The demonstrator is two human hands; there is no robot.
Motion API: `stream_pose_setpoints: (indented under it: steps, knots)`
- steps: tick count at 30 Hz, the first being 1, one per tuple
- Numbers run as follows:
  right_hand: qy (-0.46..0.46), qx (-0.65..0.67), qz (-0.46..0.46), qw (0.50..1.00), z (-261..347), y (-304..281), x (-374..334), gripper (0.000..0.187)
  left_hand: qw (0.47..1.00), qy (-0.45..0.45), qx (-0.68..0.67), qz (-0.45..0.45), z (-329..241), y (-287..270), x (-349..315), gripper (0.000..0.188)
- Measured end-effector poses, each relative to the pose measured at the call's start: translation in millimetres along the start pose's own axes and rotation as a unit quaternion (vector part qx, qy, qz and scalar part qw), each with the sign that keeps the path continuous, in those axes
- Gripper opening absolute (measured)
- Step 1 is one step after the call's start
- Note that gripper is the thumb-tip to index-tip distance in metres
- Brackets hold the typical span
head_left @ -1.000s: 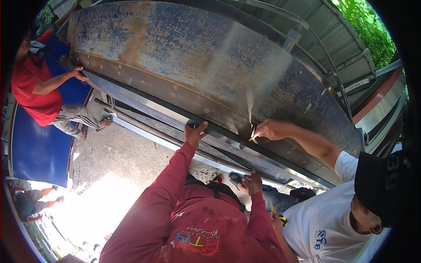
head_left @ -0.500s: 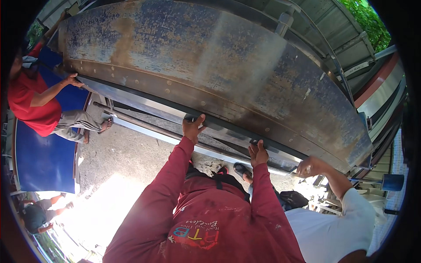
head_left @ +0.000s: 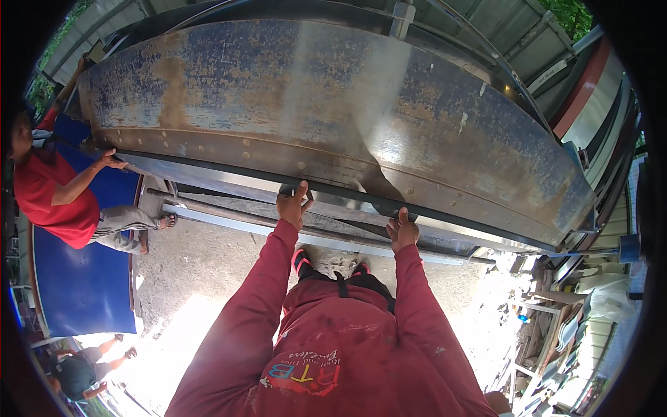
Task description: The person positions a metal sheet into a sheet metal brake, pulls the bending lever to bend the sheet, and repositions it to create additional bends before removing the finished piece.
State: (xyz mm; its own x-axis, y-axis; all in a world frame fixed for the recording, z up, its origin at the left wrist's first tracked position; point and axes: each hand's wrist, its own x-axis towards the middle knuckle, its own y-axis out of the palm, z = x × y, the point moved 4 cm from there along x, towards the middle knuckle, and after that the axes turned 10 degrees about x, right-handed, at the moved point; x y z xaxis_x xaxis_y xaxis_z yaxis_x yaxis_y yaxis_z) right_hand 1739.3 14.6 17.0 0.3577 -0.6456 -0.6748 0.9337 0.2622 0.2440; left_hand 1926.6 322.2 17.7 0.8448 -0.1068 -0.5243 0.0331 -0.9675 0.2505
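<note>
A long metal sheet (head_left: 347, 214) with a shiny face and a dark folded edge runs across in front of me, along the lower edge of a worn metal bending machine's beam (head_left: 236, 90). My left hand (head_left: 292, 210) grips the sheet near its middle, thumb up on the dark edge. Farther right, my right hand (head_left: 403, 231) holds the same edge, its thumb also on top. The fingers of both hands are partly hidden under the sheet. At the far left, a co-worker's hand (head_left: 111, 160) touches the sheet's left end.
The co-worker in a red shirt (head_left: 52, 198) stands beside a blue sheet (head_left: 83, 278). A pipe (head_left: 215, 209) crosses low beneath the machine, above the concrete floor (head_left: 201, 257). Scrap pieces (head_left: 542, 333) lie piled at right. Another person (head_left: 76, 375) is at lower left.
The person in white at my right has left the view, and that hand is off the sheet's right end. My view has shifted slightly; both my hands keep their hold.
</note>
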Motion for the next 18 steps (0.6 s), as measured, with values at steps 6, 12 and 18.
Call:
stream_pose_setpoints:
  steps: [6,12,18]
  knots:
    - [0.005,0.040,0.008,0.999,-2.9,-2.2,3.9,0.045,1.000,0.000,0.008,-0.009,0.9,2.2,-1.1,0.041]
    - [0.002,0.048,-0.015,0.999,-1.6,0.7,2.6,0.042,0.999,-0.014,0.014,-0.029,-1.8,4.7,-4.4,0.042]
    - [0.003,0.056,-0.015,0.998,1.2,3.8,5.6,0.037,0.999,-0.012,-0.002,-0.030,-3.8,5.3,-3.7,0.036]
